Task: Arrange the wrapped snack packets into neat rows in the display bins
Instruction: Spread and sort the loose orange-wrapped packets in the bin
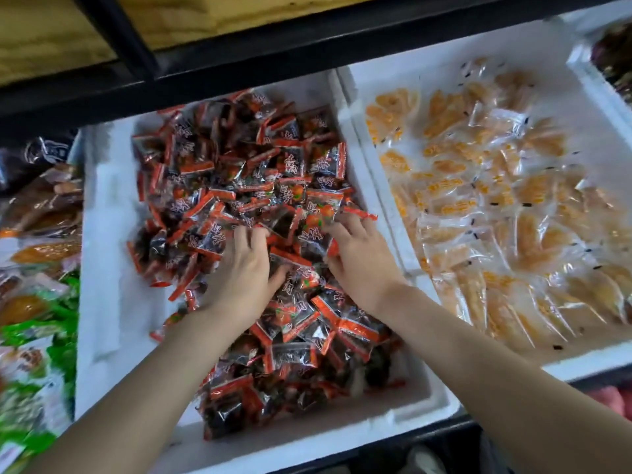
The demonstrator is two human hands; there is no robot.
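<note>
my left hand (239,268) + right hand (360,265): fingers curled round clumps of red packets (239,172) to drag em straight | packets all heaped loose mid foam bin (113,234), 0 neat rows yet imo

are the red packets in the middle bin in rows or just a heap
A heap. The red packets lie at all angles, overlapping, in the white bin; the left hand and right hand grip some mid-pile.
</note>
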